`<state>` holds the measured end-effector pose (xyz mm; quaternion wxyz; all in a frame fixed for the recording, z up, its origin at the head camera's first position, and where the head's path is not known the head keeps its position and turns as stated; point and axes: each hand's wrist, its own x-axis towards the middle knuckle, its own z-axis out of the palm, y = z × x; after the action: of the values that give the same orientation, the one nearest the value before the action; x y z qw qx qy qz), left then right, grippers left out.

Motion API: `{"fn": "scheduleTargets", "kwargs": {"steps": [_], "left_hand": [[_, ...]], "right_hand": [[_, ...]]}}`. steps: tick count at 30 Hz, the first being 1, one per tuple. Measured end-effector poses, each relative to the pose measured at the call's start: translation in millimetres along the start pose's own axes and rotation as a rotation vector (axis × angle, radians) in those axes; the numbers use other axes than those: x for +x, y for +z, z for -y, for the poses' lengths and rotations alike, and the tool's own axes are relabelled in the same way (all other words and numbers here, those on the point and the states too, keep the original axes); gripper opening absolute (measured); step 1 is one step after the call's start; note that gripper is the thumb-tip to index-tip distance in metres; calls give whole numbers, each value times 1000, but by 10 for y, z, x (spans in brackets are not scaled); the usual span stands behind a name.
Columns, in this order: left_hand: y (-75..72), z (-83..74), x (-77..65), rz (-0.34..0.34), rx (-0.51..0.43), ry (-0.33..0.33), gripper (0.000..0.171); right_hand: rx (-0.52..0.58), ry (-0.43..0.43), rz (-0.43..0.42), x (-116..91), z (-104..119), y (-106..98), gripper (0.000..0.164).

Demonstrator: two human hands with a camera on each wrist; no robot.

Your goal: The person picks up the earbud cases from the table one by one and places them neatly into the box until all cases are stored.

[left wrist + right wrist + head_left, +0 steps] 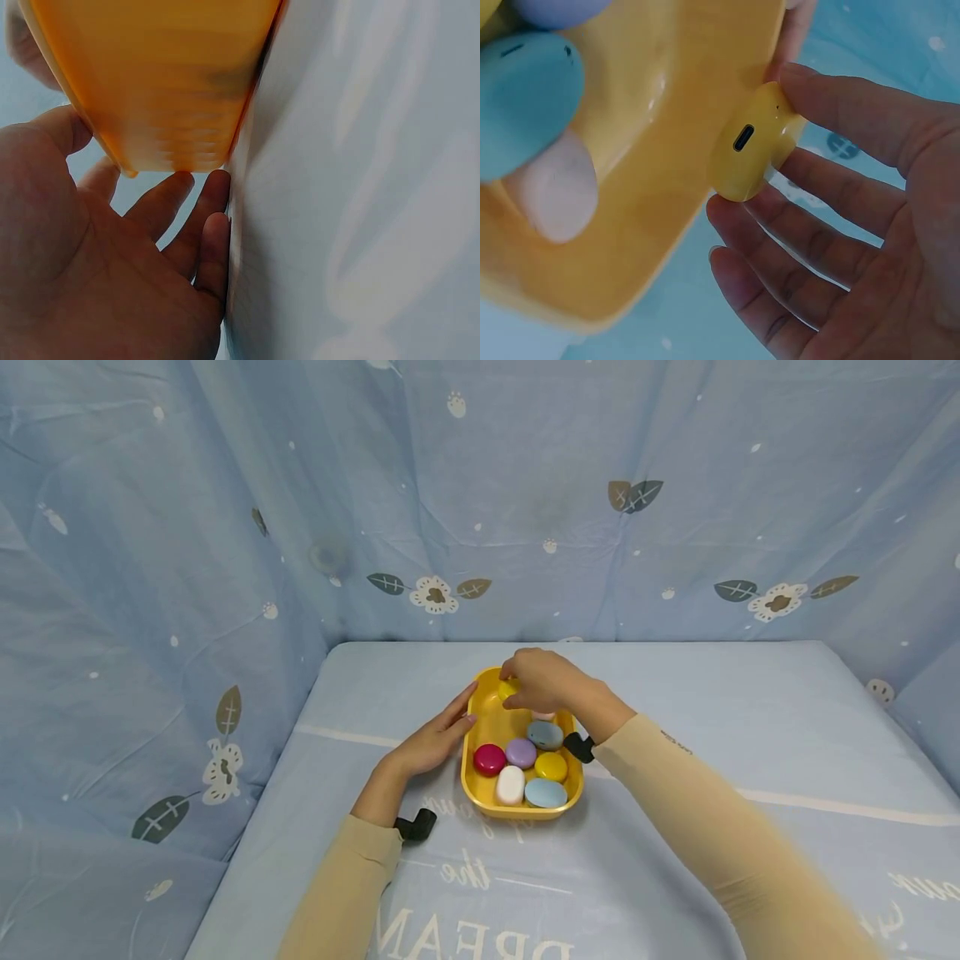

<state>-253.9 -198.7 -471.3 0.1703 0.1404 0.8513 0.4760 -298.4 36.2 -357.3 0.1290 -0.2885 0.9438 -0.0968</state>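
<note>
My right hand pinches a yellow earbud case between thumb and fingers at the far end of a yellow tray. The case is pebble-shaped, and its charging port shows in the right wrist view. My left hand rests against the tray's left side, fingers fairly straight, fingertips at its wall in the left wrist view. Inside the tray lie a red case, a purple one, another yellow one, a white one and blue ones. A pale pink case is partly hidden by my right hand in the head view.
The tray stands on a table covered with a light blue printed cloth. Behind and to the left hangs a blue patterned curtain. Black wrist mounts stick out from both cuffs, the right one close to the tray's right rim.
</note>
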Motion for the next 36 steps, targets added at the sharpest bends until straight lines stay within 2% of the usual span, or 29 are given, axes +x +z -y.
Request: {"fn": "scheduleTargets", "kwargs": {"steps": [9, 18, 26, 36], "left_hand": [[22, 20, 4, 7, -16, 15, 58], [22, 12, -6, 4, -13, 21, 60], [9, -5, 0, 4, -17, 16, 58], [-4, 10, -7, 4, -13, 9, 57]], "right_hand": [[71, 63, 25, 258, 45, 189, 49], [101, 126, 152, 362, 81, 338, 47], [26, 89, 187, 395, 80, 453, 44], [-5, 57, 192, 386, 171, 489, 46]]}}
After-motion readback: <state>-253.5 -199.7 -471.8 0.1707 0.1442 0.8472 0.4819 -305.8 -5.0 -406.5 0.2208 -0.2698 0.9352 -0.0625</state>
